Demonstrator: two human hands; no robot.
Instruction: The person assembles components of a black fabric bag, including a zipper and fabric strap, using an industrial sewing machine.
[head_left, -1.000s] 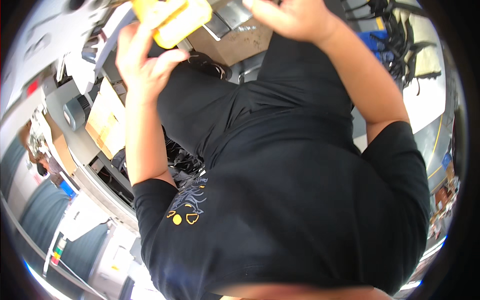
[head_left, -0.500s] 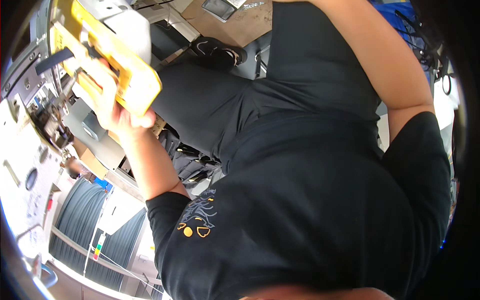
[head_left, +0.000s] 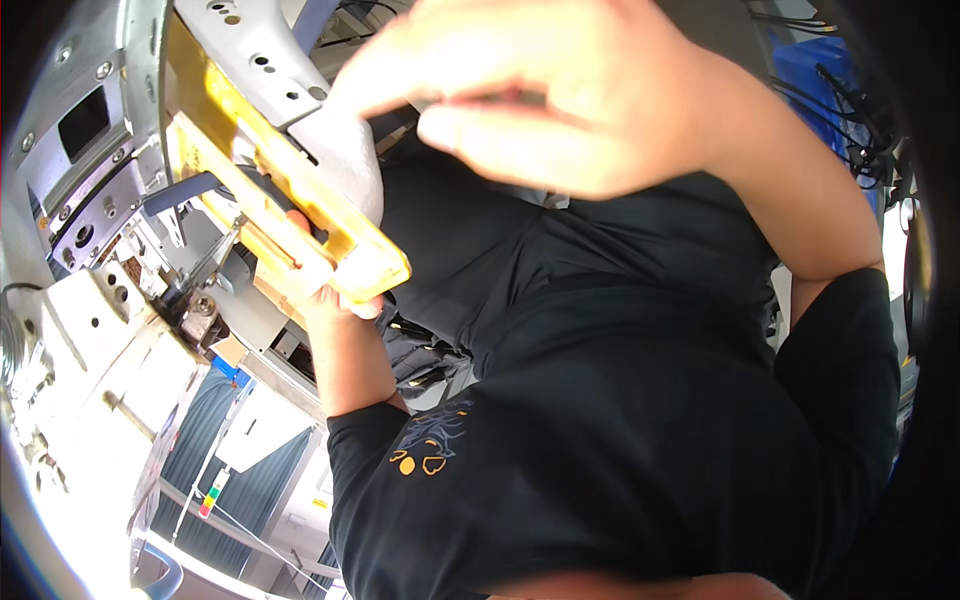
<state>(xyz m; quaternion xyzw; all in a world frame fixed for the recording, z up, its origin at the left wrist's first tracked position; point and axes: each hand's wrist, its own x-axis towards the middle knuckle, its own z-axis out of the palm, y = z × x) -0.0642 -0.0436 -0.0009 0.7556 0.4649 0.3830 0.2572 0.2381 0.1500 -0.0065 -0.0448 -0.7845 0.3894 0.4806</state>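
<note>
On the left, my left hand (head_left: 318, 285) is closed round the lower end of a long yellow frame-like part (head_left: 375, 268). Some of its fingers are hidden behind the part. A dark flat bar (head_left: 180, 194) juts out from the part's left side, close to the metal machine. My right hand (head_left: 570, 95) is raised at the top middle, bright and slightly blurred. Its fingers stretch left and its thumb stands apart from them, with nothing visible between. The fingertips are nearest a pale rounded machine cover (head_left: 345, 160) beside the yellow part.
Grey metal machinery (head_left: 95, 190) with bolts and holes fills the left side. Below it stands a white, overexposed machine body (head_left: 100, 370). A grey curtain (head_left: 235, 490) hangs at the lower left. Dark cables (head_left: 850, 120) and blue material (head_left: 815, 70) are at the upper right.
My right hand has come down and left into view from the top edge. My left hand and the yellow part appear farther right and lower, and more machinery shows.
</note>
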